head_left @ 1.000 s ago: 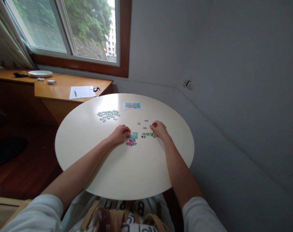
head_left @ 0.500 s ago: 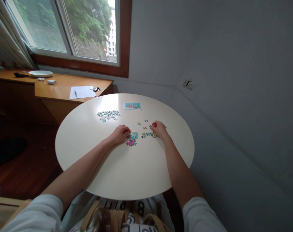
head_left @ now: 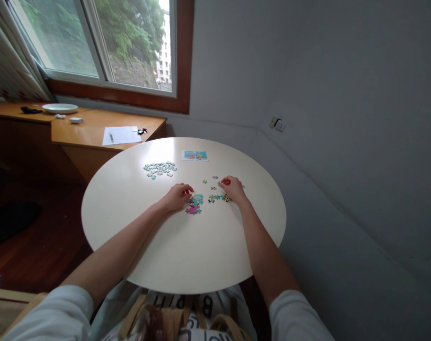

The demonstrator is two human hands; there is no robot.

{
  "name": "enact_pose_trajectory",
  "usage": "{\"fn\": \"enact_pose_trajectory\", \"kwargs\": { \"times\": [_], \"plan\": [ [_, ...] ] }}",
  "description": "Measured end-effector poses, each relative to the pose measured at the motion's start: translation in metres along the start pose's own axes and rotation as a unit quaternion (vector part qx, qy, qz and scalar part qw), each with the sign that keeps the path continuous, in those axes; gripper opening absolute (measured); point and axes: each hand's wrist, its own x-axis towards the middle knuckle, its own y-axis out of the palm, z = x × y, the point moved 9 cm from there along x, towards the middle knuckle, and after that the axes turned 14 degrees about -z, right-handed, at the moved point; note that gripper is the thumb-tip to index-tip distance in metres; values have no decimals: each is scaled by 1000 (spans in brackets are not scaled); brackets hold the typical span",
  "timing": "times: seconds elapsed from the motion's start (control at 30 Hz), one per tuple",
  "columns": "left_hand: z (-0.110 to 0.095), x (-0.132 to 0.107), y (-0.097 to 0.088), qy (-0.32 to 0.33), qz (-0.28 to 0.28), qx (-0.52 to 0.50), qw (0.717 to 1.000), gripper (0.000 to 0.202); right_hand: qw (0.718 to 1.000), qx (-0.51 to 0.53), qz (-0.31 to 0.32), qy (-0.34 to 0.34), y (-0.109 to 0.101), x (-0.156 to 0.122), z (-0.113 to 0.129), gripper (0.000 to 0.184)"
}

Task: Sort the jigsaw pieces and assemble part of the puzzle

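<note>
A joined section of a jigsaw puzzle (head_left: 194, 206), pink and turquoise, lies on the round white table (head_left: 187, 251). My left hand (head_left: 179, 195) rests at its upper left edge, fingers loosely bent and apart, with nothing seen in them. To the right, my right hand (head_left: 233, 188) pinches a small puzzle piece (head_left: 219, 183) between thumb and fingers. Just below that hand sits a partly joined strip of puzzle pieces (head_left: 217, 197), its right end partly covered by the hand. Loose around it are a yellowish piece (head_left: 204, 181) and a few other small ones.
Several turquoise puzzle pieces (head_left: 160, 169) lie spread at the table's back left. A printed reference picture (head_left: 194, 156) is at the far edge. Behind, a wooden desk (head_left: 91, 130) holds a paper sheet (head_left: 119, 135), keys (head_left: 142, 131) and a white plate (head_left: 59, 108). A wall stands on the right.
My right hand has shifted slightly left and away from me, with the puzzle piece at its fingertips. The fingers of my left hand have loosened and straightened a little.
</note>
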Motion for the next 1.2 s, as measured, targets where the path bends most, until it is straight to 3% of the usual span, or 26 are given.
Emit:
{"fn": "enact_pose_trajectory", "kwargs": {
  "times": [0.2,0.33,0.93,1.2],
  "plan": [
    [-14,-7,5,41,65,24,997,43,995,91,28,-8,7,-3,11,10],
    [-10,-7,9,38,71,45,996,48,994,105,34,-8,11,-5,14,17],
    [6,1,7,27,-2,24,999,33,986,140,90,0,21,-16,27,15],
    [13,3,-1,-3,-40,93,995,29,983,130,131,-21,24,-29,45,14]
  ]
}}
